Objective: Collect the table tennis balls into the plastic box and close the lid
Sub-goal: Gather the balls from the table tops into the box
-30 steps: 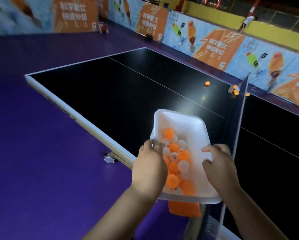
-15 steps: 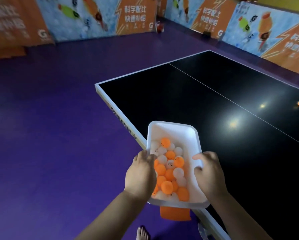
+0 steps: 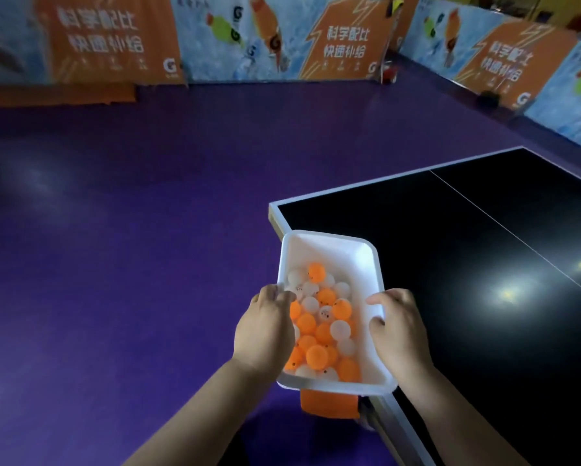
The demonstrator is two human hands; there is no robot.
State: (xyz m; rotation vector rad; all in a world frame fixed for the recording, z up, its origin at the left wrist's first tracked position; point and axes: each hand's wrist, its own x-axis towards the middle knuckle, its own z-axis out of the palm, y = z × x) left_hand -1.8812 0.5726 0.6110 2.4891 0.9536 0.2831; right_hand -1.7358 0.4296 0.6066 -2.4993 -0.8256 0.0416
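A white plastic box (image 3: 346, 253) is held in the air over the near corner of the black table tennis table (image 3: 450, 264). Several orange and white table tennis balls (image 3: 322, 327) lie in its near half. My left hand (image 3: 265, 331) grips the box's left rim, fingers curled over the edge. My right hand (image 3: 396, 327) grips the right rim in the same way. An orange piece (image 3: 329, 403), perhaps the lid, hangs under the box's near end. The box has no lid on top.
Purple floor (image 3: 114, 264) spreads to the left and ahead. Orange and blue advertising barriers (image 3: 248, 38) line the far side and the right. A small dark and red object (image 3: 390, 74) sits by the barriers. Light glares on the table at the right.
The view has swung left: the net and the loose balls on the table have gone out of sight, and more floor shows. Both hands keep the same grip on the box.
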